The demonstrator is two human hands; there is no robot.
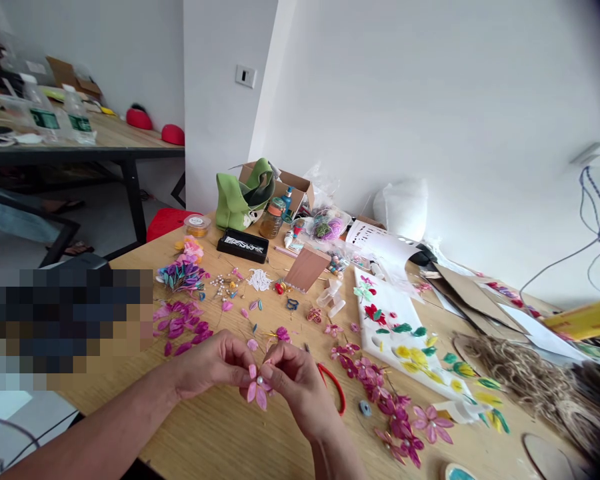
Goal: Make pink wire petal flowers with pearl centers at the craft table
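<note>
Between my two hands, above the near part of the wooden table, is a pink flower (258,389) with a pearl-like centre. My left hand (225,363) pinches it from the left, thumb and fingers at a petal. From the right my right hand (291,377) closes its thumb and fingertips on the flower's edge. Loose magenta petals (183,325) lie left of my hands. To the right spreads a cluster of dark pink flowers (373,380), and red-handled pliers (336,390) rest partly behind my right hand.
A white foam board (387,313) with yellow and red flowers lies at the right, beside tangled twine (515,373). Farther back stand a green bag (233,200), a jar (271,220) and a black tray (243,247). A blurred-out shape is at the left edge.
</note>
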